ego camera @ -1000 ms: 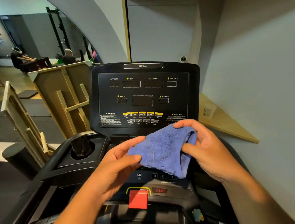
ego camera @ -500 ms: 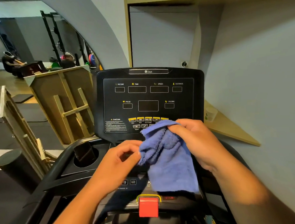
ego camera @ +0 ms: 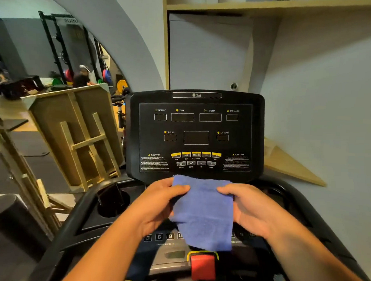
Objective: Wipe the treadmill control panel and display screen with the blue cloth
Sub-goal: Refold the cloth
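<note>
Blue cloth (ego camera: 202, 213) was held at 6 o'clock below the display screen (ego camera: 195, 137), pinched by left hand (ego camera: 156, 205) and right hand (ego camera: 249, 211) at opposite edges. Control panel (ego camera: 165, 237) keys were partly hidden behind it; caution text illegible.

A gym: a treadmill console (ego camera: 195, 136) fills the foreground, and past the arch at left stand a squat rack (ego camera: 57, 47) and what look like coloured weight plates (ego camera: 106, 75).
</note>
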Motion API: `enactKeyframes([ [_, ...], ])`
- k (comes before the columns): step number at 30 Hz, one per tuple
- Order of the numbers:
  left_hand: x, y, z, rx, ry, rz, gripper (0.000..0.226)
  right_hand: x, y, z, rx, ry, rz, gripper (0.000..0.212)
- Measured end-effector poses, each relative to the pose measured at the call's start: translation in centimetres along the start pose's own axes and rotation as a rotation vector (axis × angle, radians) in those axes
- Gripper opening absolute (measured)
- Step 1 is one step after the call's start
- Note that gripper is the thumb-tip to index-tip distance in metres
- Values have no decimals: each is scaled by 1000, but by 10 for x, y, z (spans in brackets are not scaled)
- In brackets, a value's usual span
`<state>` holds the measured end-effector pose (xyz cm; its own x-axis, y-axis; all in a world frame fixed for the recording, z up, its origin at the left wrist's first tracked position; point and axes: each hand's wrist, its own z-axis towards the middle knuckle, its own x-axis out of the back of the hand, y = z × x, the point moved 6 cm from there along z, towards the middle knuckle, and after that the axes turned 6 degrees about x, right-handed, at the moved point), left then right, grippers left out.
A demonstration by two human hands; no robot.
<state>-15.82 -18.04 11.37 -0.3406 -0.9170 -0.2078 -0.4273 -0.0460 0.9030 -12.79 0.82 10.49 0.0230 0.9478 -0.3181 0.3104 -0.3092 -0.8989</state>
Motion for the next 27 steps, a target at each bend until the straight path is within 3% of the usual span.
enactKeyframes([
  [3, 16, -3, -2, -41, 131, 206, 29, 9, 5, -7, 43, 23, -218, 30],
  [6, 20, 13, -12, -122, 234, 386, 53, 14, -12, -12, 228, 141, -358, 46],
  [11, 12, 43, -27, -340, 264, 714, 40, 4, -36, -24, 455, 77, -692, 40],
  [16, 9, 34, -26, -446, 389, 1148, 22, 7, -31, -30, 552, 189, -1066, 19],
  [19, 4, 47, -34, -509, 309, 1176, 20, 1, -48, -35, 651, 124, -1119, 14],
  [20, 2, 59, -38, -537, 253, 1108, 17, -2, -62, -37, 687, 86, -1039, 10],
  [22, -4, 91, -45, -537, 141, 879, 8, -2, -93, -40, 717, -12, -621, 16],
  [25, -18, 123, -41, -436, 29, 497, 14, -9, -104, -23, 509, -220, 141, 72],
  [27, -27, 124, -30, -409, 68, 461, 17, -31, -83, -12, 283, -358, 412, 103],
])
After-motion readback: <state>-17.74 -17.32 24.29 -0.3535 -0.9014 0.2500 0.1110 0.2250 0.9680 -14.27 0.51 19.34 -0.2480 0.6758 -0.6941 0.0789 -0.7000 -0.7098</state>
